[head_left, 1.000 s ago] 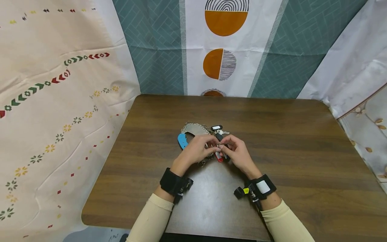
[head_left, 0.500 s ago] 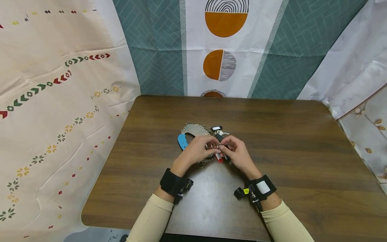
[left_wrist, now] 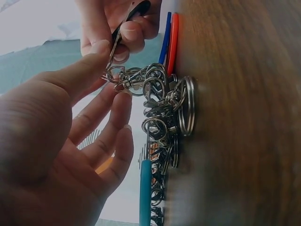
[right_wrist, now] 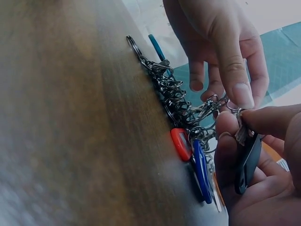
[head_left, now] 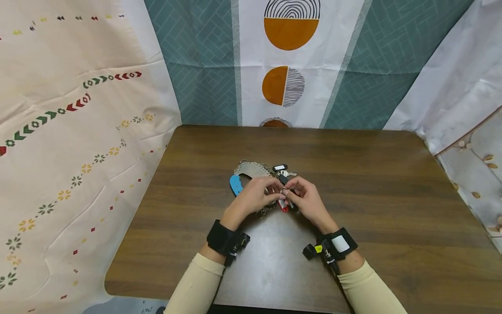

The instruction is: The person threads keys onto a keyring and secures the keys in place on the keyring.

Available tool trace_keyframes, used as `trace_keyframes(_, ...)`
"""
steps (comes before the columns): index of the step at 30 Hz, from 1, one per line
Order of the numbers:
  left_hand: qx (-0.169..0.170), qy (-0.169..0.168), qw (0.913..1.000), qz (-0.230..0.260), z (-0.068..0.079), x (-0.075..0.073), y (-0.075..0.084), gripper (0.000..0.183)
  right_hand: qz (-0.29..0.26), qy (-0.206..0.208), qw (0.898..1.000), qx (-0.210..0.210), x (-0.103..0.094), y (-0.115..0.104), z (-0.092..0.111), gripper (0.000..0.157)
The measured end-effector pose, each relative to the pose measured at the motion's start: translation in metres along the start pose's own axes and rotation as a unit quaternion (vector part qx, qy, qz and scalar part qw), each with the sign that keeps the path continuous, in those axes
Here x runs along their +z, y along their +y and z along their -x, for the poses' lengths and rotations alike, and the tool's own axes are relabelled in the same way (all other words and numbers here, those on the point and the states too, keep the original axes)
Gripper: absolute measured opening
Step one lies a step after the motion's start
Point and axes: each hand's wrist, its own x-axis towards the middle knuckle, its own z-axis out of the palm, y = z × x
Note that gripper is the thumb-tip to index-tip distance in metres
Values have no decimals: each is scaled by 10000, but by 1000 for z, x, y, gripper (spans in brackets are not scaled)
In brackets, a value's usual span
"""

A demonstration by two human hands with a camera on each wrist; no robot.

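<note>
My left hand (head_left: 256, 192) pinches a small metal key ring (left_wrist: 112, 75) with thumb and fingertip. The ring sits at the end of a silver swivel clasp (left_wrist: 134, 77). Facing it, my right hand (head_left: 307, 198) holds a silver key (right_wrist: 241, 134) and a black piece (right_wrist: 249, 162), either its head or a tag, between thumb and curled fingers. The two hands' fingertips meet at the ring. Under and behind them lies a grey plate (head_left: 252, 168) edged with several clasps and rings. Whether the key is threaded on the ring is hard to tell.
A blue part (head_left: 236, 185) sticks out left of the hands. A red tag (right_wrist: 180, 144) and a dark blue tag (right_wrist: 202, 172) hang by the clasps. Behind lies a black tag with a white label (head_left: 280, 167). All this is on a wooden table (head_left: 353, 174).
Both hands stay in nearly the same place with only slight finger movement at the ring. The whole head view shifts a little.
</note>
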Motion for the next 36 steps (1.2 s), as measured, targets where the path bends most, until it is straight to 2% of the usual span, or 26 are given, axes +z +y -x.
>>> trace_keyframes(8, 93, 42, 9999, -19, 1, -1, 1, 17, 2, -47, 10000, 48, 4, -19, 2, 8)
trace_keyframes(22, -73, -38, 10000, 40, 0, 0, 2, 24, 154, 45, 9999, 19, 3, -20, 2, 10)
trace_keyframes(36, -3, -37, 9999, -94, 1, 1, 2, 22, 197, -14, 9997, 137, 4, -22, 4, 10)
